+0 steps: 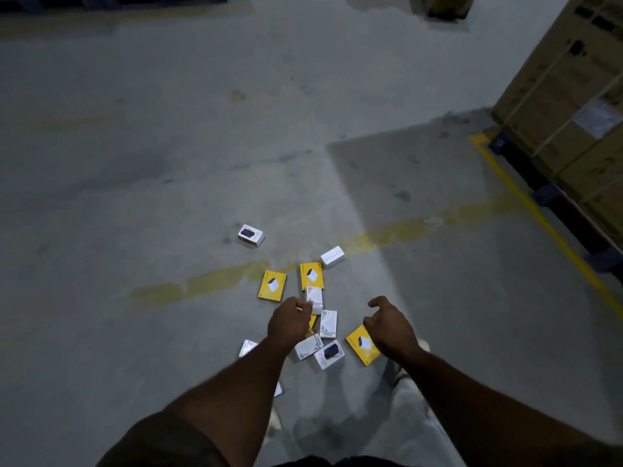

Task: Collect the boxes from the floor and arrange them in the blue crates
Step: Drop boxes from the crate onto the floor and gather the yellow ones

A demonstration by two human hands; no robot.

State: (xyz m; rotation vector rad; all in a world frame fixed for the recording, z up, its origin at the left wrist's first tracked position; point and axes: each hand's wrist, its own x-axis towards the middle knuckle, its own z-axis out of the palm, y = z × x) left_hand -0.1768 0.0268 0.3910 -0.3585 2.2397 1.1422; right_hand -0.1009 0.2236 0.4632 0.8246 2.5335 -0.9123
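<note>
Grey concrete flooring is filling most of the view, crossed by a worn yellow painted line that is serving as the landmark. Beyond the far right end of that line, a tall stack of strapped brown cardboard cartons is sitting on a dark pallet. No blue crates are showing anywhere.

On the near side of the line, small flat retail boxes are lying scattered: three yellow card boxes and several white card boxes, a few overlapping. One white box with a dark picture is lying alone on the far side of the line, well apart from the rest.

Nearer than the line, the left hand is reaching down over the cluster with fingers curled; it is seeming to pinch a white box at its fingertips, though contact is not certain. The right hand is hanging above the nearest yellow box, fingers loosely bent and holding nothing.

Gathering is looking barely begun. To do this step well, it is probably worth squaring several same-sized boxes into one flat stack, gripping across the short edges, and leaving the lone far box until last.
</note>
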